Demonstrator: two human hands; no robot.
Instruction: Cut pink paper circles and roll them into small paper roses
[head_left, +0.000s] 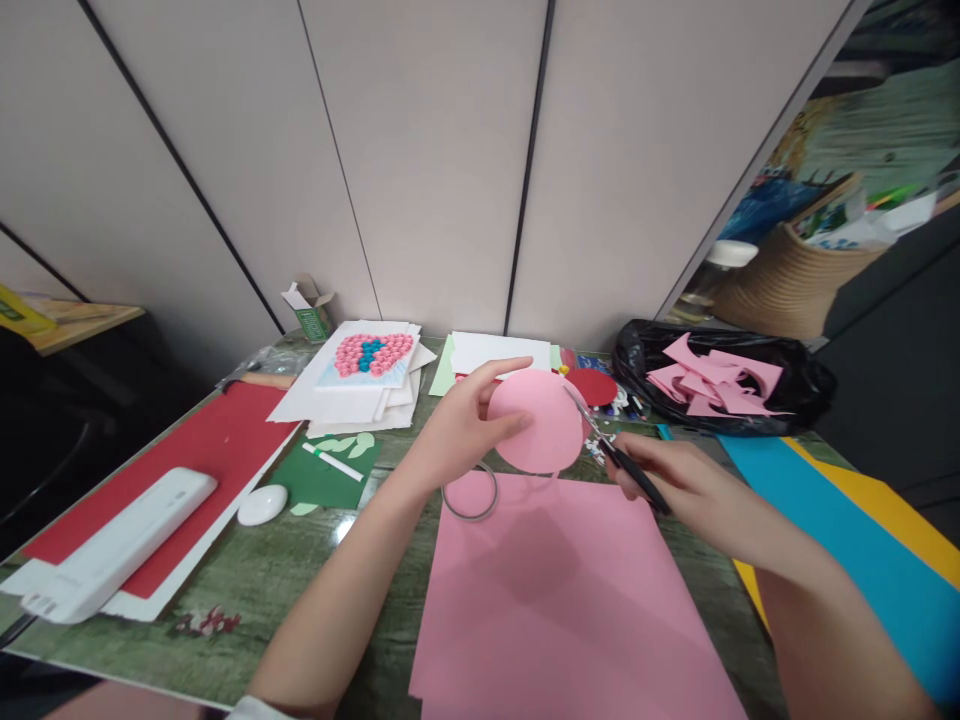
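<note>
Between thumb and fingers, my left hand (480, 410) pinches a pink paper circle (534, 430), held up over the table. A narrow pink strip hangs off the circle's lower right side. My right hand (667, 480) grips black-handled scissors (626, 465), whose blades lie at the circle's upper right edge. Whether the blades are parted is hard to make out. Below both hands lies a large pink paper sheet (555, 600). A thin ring (470, 517) rests on that sheet's far left corner.
Pink scraps (716, 380) fill a black plastic bag (806, 385) at the back right. Blue paper (847, 530) and yellow paper lie on the right. At left are red paper (225, 440), a long white device (127, 545), a white oval object (262, 504) and a marker (332, 462) on green paper.
</note>
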